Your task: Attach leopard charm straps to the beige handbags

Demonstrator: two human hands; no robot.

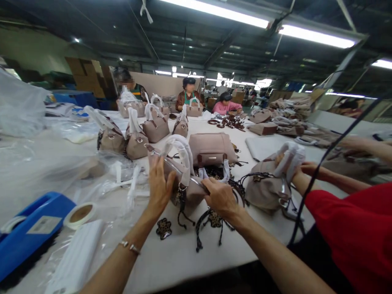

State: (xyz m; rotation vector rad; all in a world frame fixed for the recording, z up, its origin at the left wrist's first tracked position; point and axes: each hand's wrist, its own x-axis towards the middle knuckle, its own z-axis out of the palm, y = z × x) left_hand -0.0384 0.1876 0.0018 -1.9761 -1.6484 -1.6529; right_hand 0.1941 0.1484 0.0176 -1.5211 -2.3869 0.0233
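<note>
A taupe handbag (191, 196) with white-wrapped handles (180, 151) stands upright between my hands near the table's front. My left hand (159, 185) lies against its left side, fingers stretched and thumb apart. At the bag's right end my right hand (221, 198) pinches the top edge by the zipper. Black braided cords with a tassel hang on the bag's front. Below on the table lie a leopard-print flower charm (163, 228) and, to the right, a second such charm (215, 219) with dark cords. Another taupe bag (211, 147) lies just behind.
A blue tape dispenser (33, 232), a tape roll (80, 215) and clear plastic cover the left side. Several wrapped bags stand behind. At right, a person in a red sleeve (352, 224) handles another bag (266, 190). A dark cable (327, 157) crosses there. More people sit across the table.
</note>
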